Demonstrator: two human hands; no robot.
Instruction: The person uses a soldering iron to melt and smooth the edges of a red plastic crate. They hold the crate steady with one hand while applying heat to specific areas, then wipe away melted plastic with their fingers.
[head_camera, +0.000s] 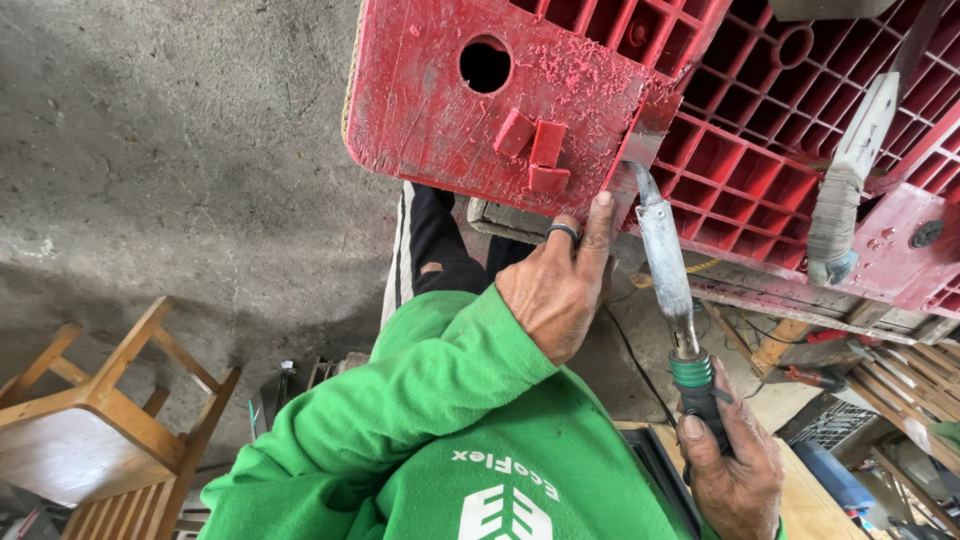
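— Holding steady? Where's the crate?
— I'm pressing my left hand (556, 290) flat on the stiff red crate (480, 100) overhead; my right hand (735, 470) is gripping the soldering iron (668, 265) by its handle, away from the tip.

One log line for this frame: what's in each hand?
left hand: pressing red plastic pallet edge | right hand: gripping soldering iron, tip at metal patch

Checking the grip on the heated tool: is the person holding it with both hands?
No, only the right hand grips the soldering iron by its handle; the left hand presses against the red plastic crate.
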